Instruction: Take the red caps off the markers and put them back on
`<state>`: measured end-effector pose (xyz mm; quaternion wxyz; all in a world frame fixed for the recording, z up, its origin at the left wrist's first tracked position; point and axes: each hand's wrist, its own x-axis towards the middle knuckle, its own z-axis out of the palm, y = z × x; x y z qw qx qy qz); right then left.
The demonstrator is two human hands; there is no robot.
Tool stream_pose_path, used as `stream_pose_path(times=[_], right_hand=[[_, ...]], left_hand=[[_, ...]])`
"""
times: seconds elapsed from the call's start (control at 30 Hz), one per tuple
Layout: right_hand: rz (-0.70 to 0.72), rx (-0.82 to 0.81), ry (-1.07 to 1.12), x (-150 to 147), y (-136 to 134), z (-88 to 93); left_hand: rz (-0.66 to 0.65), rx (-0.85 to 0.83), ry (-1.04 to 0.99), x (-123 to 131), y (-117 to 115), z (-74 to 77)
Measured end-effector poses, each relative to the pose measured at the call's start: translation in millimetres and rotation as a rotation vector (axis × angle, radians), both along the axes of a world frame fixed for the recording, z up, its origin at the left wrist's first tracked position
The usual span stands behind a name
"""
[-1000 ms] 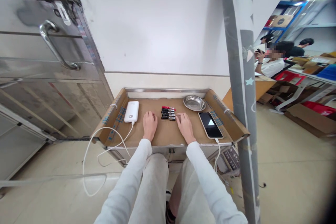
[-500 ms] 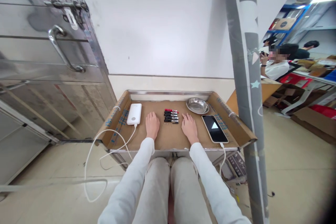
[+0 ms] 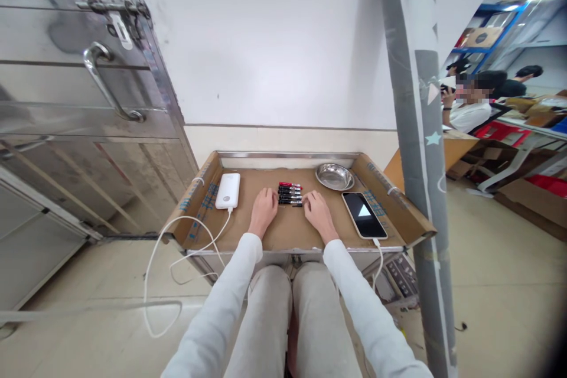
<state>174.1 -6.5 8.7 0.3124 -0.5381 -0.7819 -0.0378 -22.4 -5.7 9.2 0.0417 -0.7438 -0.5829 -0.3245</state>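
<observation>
Several black markers [image 3: 290, 196] lie side by side in a row on the cardboard-lined tray table [image 3: 283, 233], with a red marker [image 3: 290, 185] at the far end of the row. My left hand [image 3: 264, 208] rests at the row's left end, fingers slightly bent and nothing seen in them. At the right end is my right hand [image 3: 315, 208], its fingers curved and partly spread close to the marker tips. Whether either hand's fingertips touch the markers is too small to tell.
A white power bank [image 3: 228, 191] with a cable stands left. At right are a shiny metal bowl [image 3: 335, 177] and a plugged-in phone [image 3: 364, 215]. A grey wrapped pole [image 3: 419, 130] rises beside the table. Further right, people [image 3: 473, 109] sit at a bench.
Both my hands have moved inward, the left to the right and the right to the left, up to the ends of the marker row. The markers look unmoved.
</observation>
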Motion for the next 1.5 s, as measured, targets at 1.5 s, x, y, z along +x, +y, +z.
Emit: stream_pose_path(times=[1.5], right_hand=[[0.298, -0.01, 0.176, -16.7, -5.3, 4.1]], left_hand=[[-0.424, -0.164, -0.413, 9.6, -1.3, 0.8]])
